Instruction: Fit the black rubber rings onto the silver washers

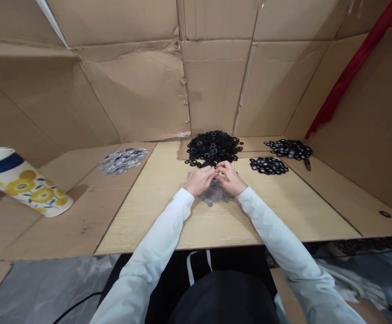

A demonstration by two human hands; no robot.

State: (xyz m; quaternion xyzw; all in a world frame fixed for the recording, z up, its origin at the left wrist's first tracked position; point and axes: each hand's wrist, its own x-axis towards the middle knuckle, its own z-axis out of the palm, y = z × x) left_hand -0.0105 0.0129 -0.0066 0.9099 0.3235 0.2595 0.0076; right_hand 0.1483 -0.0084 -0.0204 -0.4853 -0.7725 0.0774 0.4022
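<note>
Cardboard box — black washers heaped inside

Pretty much everything here is plain brown cardboard lining, with a pale, fine-grained wooden worktop in the middle. The black washers make a matte heap at the far edge, and a smaller black batch toward the right shows grey centres. Silver washers glint past the left edge. The loud bits are a white cylinder with yellow flowers and a navy band, and a red strip on the right. The sleeves are plain white.
</note>
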